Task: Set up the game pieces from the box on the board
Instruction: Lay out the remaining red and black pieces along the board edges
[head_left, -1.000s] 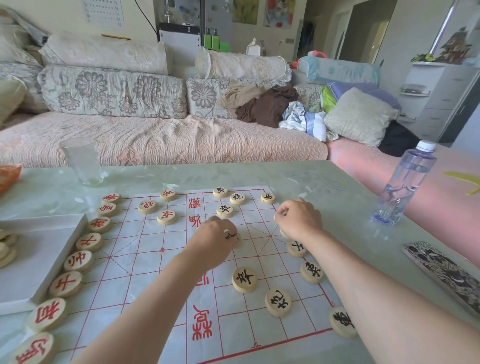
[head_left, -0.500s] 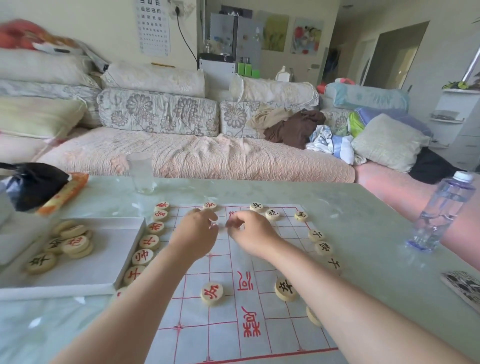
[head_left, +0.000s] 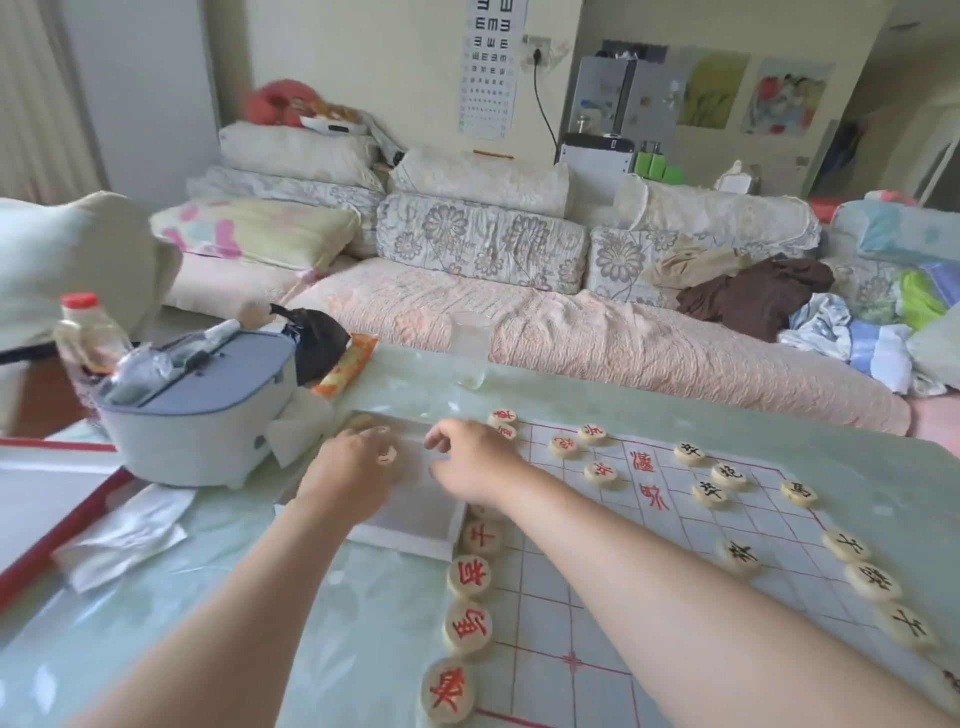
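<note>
The white board (head_left: 675, 582) with red grid lines lies on the green table. Round wooden pieces with red characters (head_left: 468, 576) line its left edge, and pieces with black characters (head_left: 871, 580) stand along its right side. The shallow white box (head_left: 410, 538) sits just left of the board. Both my hands are over it. My left hand (head_left: 348, 473) has a small round piece (head_left: 387, 456) at its curled fingertips. My right hand (head_left: 470, 460) reaches across from the board side, fingers bent down into the box. What lies under them is hidden.
A grey-white appliance (head_left: 197, 415) stands left of the box, with a red-capped bottle (head_left: 88, 332) behind it. A black bag (head_left: 317, 340), an orange packet (head_left: 345, 364) and a glass (head_left: 470, 353) sit near the far edge. Crumpled paper (head_left: 124, 535) and a red-edged lid (head_left: 52, 525) lie at the left.
Both hands have left the middle of the board and moved left to the box. The view has swung left, bringing the appliance into sight.
</note>
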